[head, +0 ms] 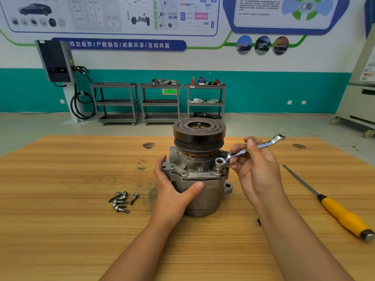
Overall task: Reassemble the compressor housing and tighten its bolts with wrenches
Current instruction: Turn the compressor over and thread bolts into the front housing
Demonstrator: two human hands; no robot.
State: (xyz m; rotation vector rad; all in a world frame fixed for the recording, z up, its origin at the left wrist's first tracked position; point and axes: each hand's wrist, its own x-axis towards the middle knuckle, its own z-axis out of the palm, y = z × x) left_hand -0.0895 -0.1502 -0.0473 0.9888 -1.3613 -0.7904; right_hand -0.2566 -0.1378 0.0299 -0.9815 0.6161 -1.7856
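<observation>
A grey metal compressor [199,191] stands upright on the wooden table [71,230], its dark pulley [199,131] on top. My left hand [172,189] grips the housing's left side, thumb across the front. My right hand [256,165] pinches the shaft of a silver ring wrench [239,153]. The wrench's ring end sits over a bolt [218,167] that stands up from the flange at the housing's right front. Several loose bolts [121,200] lie on the table to the left of the compressor.
A screwdriver with a yellow handle [343,216] lies at the right of the table. A small dark part [259,221] lies beside my right forearm. Grey shelf carts [160,102] stand against the far wall, and a charging unit [55,61] hangs at the left.
</observation>
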